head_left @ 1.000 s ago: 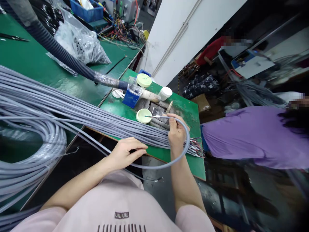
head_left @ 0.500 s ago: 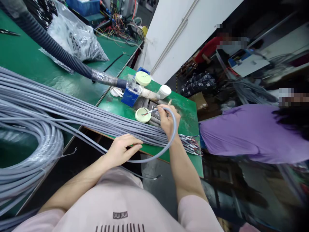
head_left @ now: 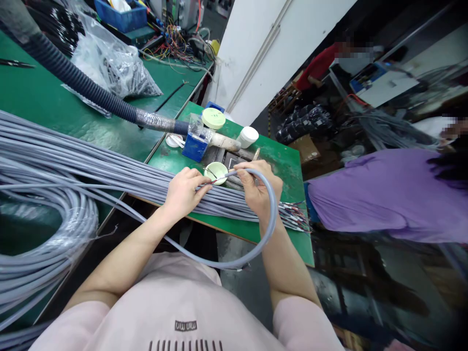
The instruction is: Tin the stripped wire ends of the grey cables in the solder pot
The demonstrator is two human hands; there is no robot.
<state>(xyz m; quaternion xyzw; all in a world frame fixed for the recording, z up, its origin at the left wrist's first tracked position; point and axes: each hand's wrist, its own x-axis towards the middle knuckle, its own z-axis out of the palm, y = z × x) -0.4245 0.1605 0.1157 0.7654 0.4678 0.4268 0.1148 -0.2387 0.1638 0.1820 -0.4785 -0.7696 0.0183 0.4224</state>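
My right hand (head_left: 261, 189) is closed around a grey cable (head_left: 271, 214) close to its stripped end, and the cable loops down below and away to the left. Thin wires (head_left: 215, 181) stick out of that end, a dark and a red one among them. With fingertips pinched, my left hand (head_left: 186, 191) grips the red wire. Just behind the wires sits a small pale green bowl (head_left: 218, 168). Under both hands runs a thick bundle of grey cables (head_left: 127, 168), its stripped ends (head_left: 294, 216) lying to the right.
A dark ribbed hose (head_left: 91, 87) crosses from the upper left to a blue box (head_left: 195, 147). Behind stand a pale green lid (head_left: 213, 118) and a white cup (head_left: 248, 137). Coiled cable (head_left: 78, 219) lies at left. A person in purple (head_left: 373, 195) is at right.
My left hand has moved up and right from the bundle's near edge to the wires and pinched one. My right hand has shifted slightly right with the cable.
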